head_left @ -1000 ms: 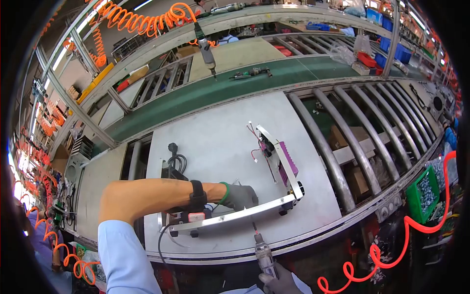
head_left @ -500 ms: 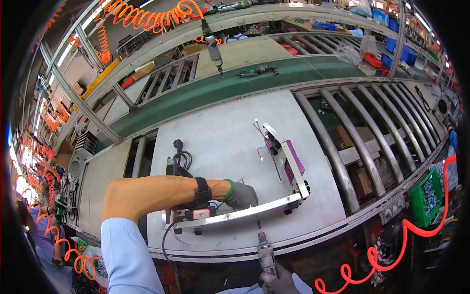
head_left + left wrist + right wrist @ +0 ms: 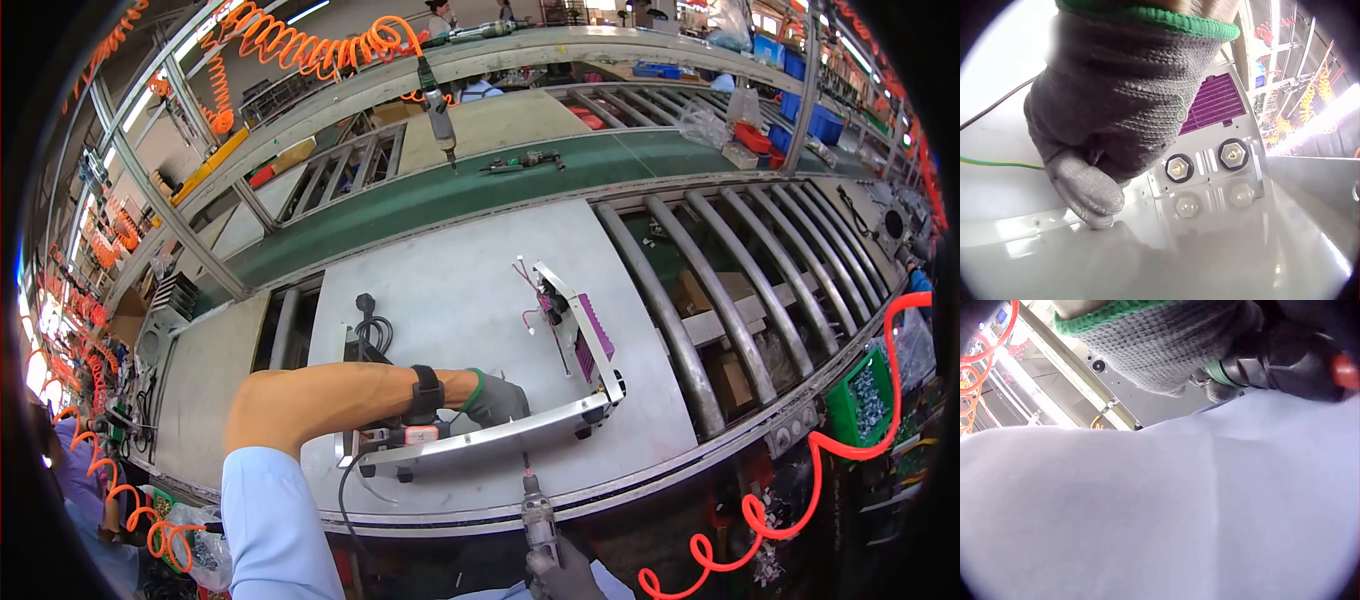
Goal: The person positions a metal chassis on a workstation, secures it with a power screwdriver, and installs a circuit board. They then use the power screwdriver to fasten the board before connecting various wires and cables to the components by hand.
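A metal frame (image 3: 490, 433) with a purple part (image 3: 594, 327) at its right end stands on the pale board. Behind its front strip is my gloved left hand (image 3: 497, 402). In the left wrist view, the left hand (image 3: 1116, 106) has bent fingers (image 3: 1088, 190) whose tips touch the glossy inner panel (image 3: 1147, 250); whether they pinch anything is hidden. Below the front strip, my right hand (image 3: 565, 575) grips a power screwdriver (image 3: 538, 518), its bit pointing at the strip with a small visible gap. The right wrist view shows the right hand (image 3: 1147, 347) around a dark tool body (image 3: 1291, 365).
A black cable with a plug (image 3: 366, 302) lies at the frame's left. Metal rollers (image 3: 665, 300) flank the board (image 3: 450, 270). At right are a green bin of screws (image 3: 862, 405) and a coiled red hose (image 3: 815, 490). Another screwdriver (image 3: 438, 115) hangs over the green belt (image 3: 590, 155).
The head view has shifted slightly. Both hands, the frame and the screwdriver keep nearly the same places relative to one another.
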`<control>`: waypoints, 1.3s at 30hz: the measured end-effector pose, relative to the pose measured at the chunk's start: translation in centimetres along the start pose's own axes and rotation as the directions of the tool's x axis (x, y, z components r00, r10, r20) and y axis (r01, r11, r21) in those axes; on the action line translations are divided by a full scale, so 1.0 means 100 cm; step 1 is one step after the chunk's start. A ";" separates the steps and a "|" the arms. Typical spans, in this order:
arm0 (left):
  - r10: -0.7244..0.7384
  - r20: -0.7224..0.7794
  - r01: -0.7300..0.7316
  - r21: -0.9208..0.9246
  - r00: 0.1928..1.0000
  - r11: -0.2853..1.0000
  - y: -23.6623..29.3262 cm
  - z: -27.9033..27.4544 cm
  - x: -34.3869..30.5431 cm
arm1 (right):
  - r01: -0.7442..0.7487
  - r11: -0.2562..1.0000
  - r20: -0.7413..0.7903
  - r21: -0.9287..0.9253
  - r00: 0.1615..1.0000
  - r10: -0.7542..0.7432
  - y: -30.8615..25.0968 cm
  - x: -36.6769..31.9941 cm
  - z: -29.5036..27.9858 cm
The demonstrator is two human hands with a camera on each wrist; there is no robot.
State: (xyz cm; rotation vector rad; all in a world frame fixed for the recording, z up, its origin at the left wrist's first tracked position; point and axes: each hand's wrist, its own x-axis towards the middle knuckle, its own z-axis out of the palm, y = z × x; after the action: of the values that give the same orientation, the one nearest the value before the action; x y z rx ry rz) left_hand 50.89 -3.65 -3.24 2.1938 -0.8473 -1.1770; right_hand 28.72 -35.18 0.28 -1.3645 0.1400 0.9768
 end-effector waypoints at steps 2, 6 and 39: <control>0.038 0.039 -0.042 0.123 0.999 0.992 -0.003 -0.006 0.004 | 0.033 0.999 -0.032 -0.025 0.999 -0.034 0.007 0.007 0.001; -0.415 -0.026 0.408 0.246 0.910 0.879 0.060 -0.040 -0.012 | -0.028 0.997 0.047 -0.079 0.998 0.032 -0.009 0.000 -0.011; -0.735 -0.592 -0.379 -0.797 0.331 0.471 0.147 0.207 -0.079 | 0.196 0.904 0.163 -0.380 0.976 -0.143 -0.007 -0.062 0.019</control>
State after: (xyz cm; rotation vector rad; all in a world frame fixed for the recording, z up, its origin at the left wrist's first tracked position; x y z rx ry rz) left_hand 25.57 -10.77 0.73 1.5349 0.5965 -0.0370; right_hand 24.48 -36.56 5.06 -1.6425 -0.2888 0.9762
